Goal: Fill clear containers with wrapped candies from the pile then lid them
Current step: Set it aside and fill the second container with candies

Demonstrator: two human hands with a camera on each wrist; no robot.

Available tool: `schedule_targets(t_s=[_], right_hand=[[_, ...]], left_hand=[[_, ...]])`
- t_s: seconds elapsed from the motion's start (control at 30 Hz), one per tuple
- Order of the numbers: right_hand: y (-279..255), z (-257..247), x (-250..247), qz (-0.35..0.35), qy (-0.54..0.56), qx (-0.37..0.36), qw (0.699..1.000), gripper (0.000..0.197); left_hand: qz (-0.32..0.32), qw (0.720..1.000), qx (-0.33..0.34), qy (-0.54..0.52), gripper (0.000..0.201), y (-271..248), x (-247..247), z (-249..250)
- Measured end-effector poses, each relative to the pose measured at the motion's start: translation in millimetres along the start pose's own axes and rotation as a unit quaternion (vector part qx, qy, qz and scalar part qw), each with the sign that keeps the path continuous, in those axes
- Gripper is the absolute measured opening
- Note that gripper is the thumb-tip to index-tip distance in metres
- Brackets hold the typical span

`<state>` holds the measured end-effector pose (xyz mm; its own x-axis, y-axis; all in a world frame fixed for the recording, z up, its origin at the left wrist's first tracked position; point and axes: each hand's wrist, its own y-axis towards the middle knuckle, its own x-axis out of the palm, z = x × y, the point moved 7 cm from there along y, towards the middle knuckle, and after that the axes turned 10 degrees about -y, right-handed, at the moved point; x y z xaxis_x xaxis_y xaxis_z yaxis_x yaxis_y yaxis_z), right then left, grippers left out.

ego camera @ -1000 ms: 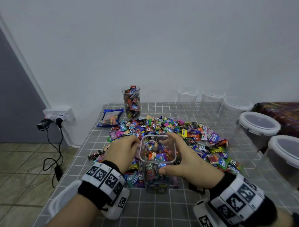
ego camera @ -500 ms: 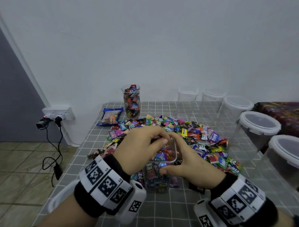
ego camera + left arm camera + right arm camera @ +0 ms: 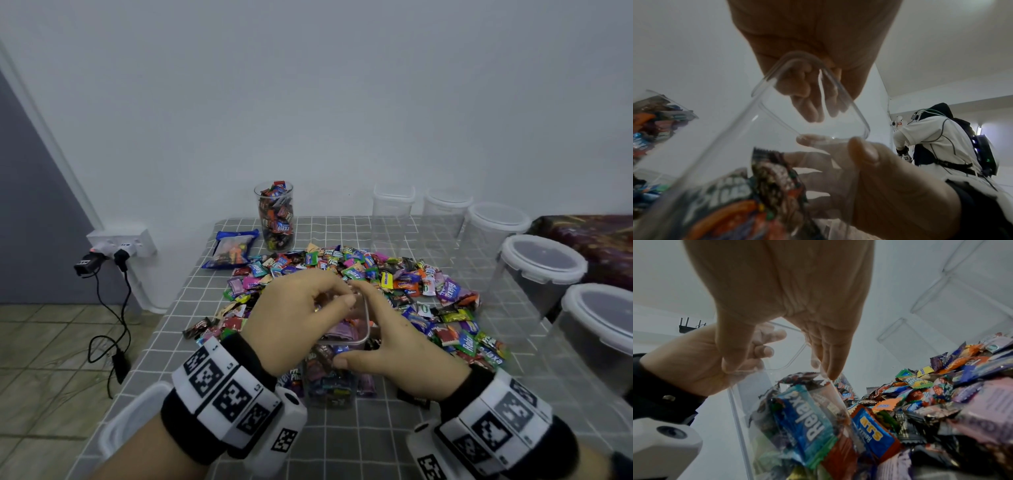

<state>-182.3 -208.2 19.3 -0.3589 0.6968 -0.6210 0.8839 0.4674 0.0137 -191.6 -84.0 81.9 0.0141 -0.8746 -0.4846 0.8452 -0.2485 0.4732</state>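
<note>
Step in hand: filling the square clear container [image 3: 337, 373] that stands on the grey checked tablecloth [image 3: 342, 442], at the near edge of the candy pile [image 3: 370, 284].
Right hand: the right hand [image 3: 394, 339] grasps the container near its rim, thumb on the near wall and fingers on the far side, holding it upright.
Left hand: the left hand [image 3: 291, 318] is over the container's mouth with its fingers curled downward into the opening; whether they pinch a candy or have let one go, I cannot tell.
Container contents: wrappers reach most of the way up the walls, with a clear band left under the rim in the left wrist view; it looks nearly full, not topped off.
Done so far: a tall round jar [image 3: 275, 219] at the back of the table is full of candies, with no lid visible on it.
Left to fill: five lidded empty containers [image 3: 541, 270] stand in a row along the right side, none holding candy.
Left in the pile: a large spread of wrapped candies, plenty for more containers.
Lid: a white-rimmed piece [image 3: 126, 421] lies at the near left edge, possibly this container's lid; I cannot be sure.
Progress judgement: early to middle; one jar filled, a second close, lidding and five containers to go.
Other: a blue snack bag [image 3: 233, 248] lies beside the round jar.
</note>
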Motion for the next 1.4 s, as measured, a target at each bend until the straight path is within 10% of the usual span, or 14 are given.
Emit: schedule_targets(t_s=[0.27, 0.43, 0.57, 0.9, 1.2, 1.4], right_hand=[[0.2, 15.7, -5.2, -0.083, -0.113, -0.026, 0.990, 0.111], [-6.9, 49.3, -31.7, -0.104, -0.382, 0.064, 0.916, 0.106], [-16.4, 56.2, -45.9, -0.143, -0.515, 0.124, 0.836, 0.044], [-39.4, 79.9, -0.9, -0.365, -0.372, 0.176, 0.835, 0.008], [8.2, 65.6, -8.6, -0.174, -0.381, 0.110, 0.901, 0.024], [-21.2, 67.0, -47.3, -0.165, -0.480, 0.154, 0.848, 0.014]], left_hand=[[0.115, 0.988, -0.089, 0.055, 0.005, 4.2, -41.8, -38.0], [-0.034, 0.948, -0.232, 0.215, 0.029, 0.6, -53.9, -87.5], [-0.140, 0.903, -0.307, 0.266, 0.030, -12.2, -60.9, -110.6], [-0.428, 0.811, -0.346, 0.198, 0.019, -54.2, -10.2, -126.5], [-0.473, 0.804, -0.280, 0.228, 0.033, -45.2, 18.1, -120.3], [-0.418, 0.829, -0.262, 0.262, 0.032, -42.3, -0.8, -124.7]])
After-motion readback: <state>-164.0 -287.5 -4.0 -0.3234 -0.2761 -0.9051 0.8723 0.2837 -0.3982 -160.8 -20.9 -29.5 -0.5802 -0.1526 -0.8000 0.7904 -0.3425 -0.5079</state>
